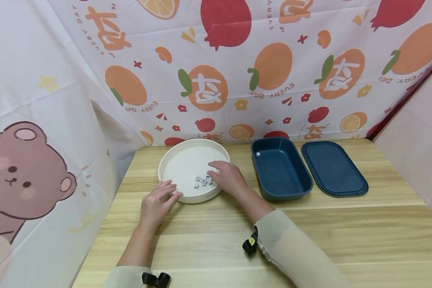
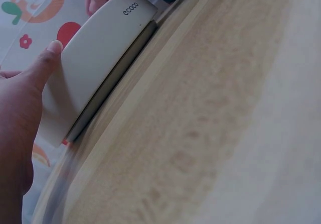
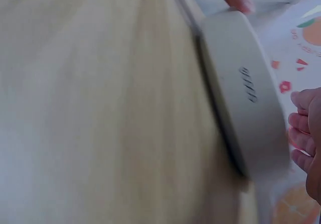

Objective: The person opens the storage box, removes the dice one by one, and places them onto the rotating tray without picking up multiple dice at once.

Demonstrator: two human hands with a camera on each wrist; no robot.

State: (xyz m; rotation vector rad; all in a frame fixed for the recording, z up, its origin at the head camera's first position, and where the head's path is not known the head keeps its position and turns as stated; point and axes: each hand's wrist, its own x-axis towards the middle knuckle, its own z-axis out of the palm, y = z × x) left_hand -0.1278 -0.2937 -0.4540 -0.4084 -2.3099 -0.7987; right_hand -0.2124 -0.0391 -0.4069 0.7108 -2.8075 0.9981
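In the head view, a round white tray [image 1: 187,160] stands on the wooden table with several small dice [image 1: 203,183] grouped inside, near its front right. My left hand [image 1: 156,204] rests at the tray's front left rim, fingers relaxed. Its thumb [image 2: 47,58] lies along the tray's outer wall in the left wrist view. Over the right rim reaches my right hand [image 1: 230,178], its fingertips close beside the dice and loosely bent. Nothing shows between the fingers [image 3: 301,139] in the right wrist view, where the tray's wall hides the dice.
Right of the tray stands a deep blue box [image 1: 282,172] with one die [image 1: 258,154] in its far left corner. A flat blue lid [image 1: 335,168] lies beside it. Behind the table hangs a fruit-print cloth [image 1: 234,80], with a bear-print cloth [image 1: 25,176] on the left.
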